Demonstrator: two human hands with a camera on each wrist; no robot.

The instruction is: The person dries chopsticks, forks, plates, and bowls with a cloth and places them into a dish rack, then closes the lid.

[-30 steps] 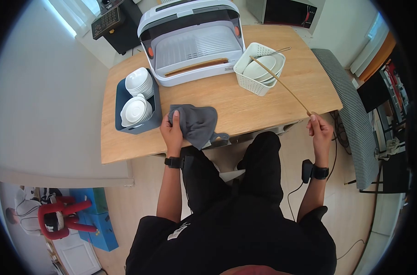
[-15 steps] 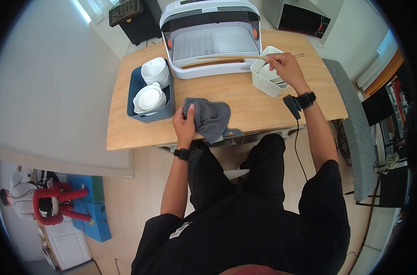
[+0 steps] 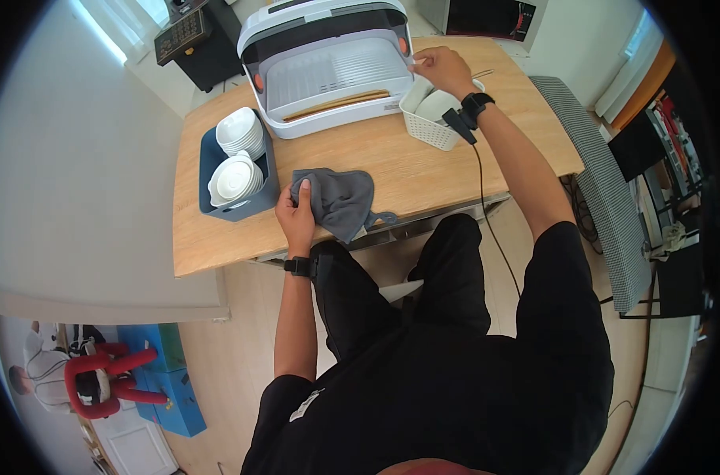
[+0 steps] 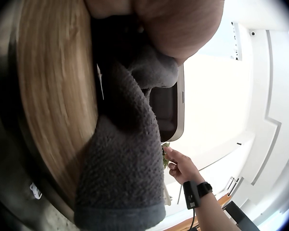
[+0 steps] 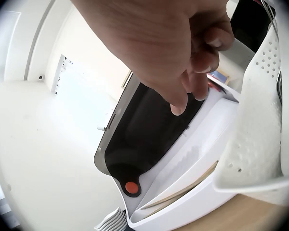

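My left hand (image 3: 298,214) grips a dark grey cloth (image 3: 340,202) at the table's front edge, thumb on top. The cloth's fuzzy folds fill the left wrist view. Over the white perforated basket (image 3: 431,136), beside the right end of a white dish box (image 3: 297,128), is my right hand (image 3: 447,73). Its fingers are loosely bent, with nothing between them in the right wrist view. Wooden chopsticks (image 5: 183,194) lie in the dish box's front trough. White dishes (image 3: 435,104) and a metal handle (image 3: 483,74) show in the basket, partly hidden by the hand.
On the left of the table (image 3: 217,253) stands a blue-grey bin (image 3: 241,210) with stacked white bowls (image 3: 237,129) and handled white dishes (image 3: 235,180). The dish box's dark lid is raised. A microwave (image 3: 487,17) stands behind, a checked bench (image 3: 590,182) at right.
My right hand has swung from the table's right edge to the dish box and let go of a long chopstick, now in the trough. My left hand keeps hold of the cloth.
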